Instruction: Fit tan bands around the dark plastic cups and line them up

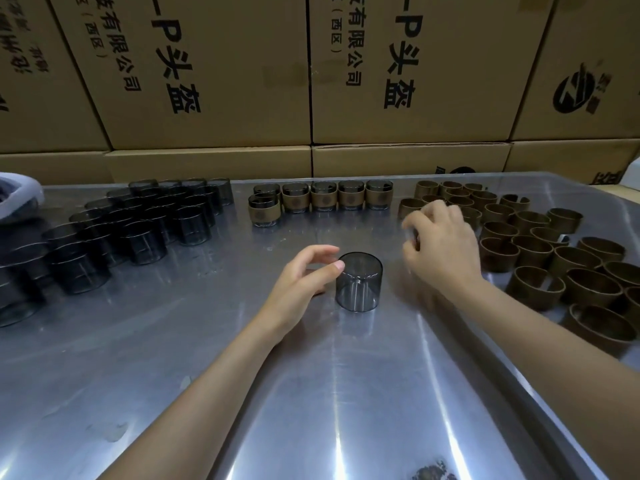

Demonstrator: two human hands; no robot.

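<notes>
Two bare hands work over a shiny metal bench (346, 393), seen from a head-worn camera looking down. One dark, see-through plastic cup (359, 281) stands upside down near the middle of the bench, with no band on it. The left hand (301, 278) is beside it on the left, fingers loosely curved and released, with the thumb tip touching the cup's upper edge. The right hand (441, 242) hovers to the right of the cup and farther back, near the edge of the bands, fingers curled downward; it is blurred, and whether it is grasping anything cannot be told.

Many bare dark cups (138, 223) stand packed in rows at the left of the bench. At the back centre, six cups already wearing tan bands (323, 199) are lined up: five in a row, and one more in front of the row's left end. A large spread of loose tan bands (554, 251) stands on edge at the right of the bench.

Behind the bench is a wall of stacked cardboard boxes (398, 71) printed with black Chinese characters. A pale grey object (20, 195) shows at the far left edge; it cannot be identified.
</notes>
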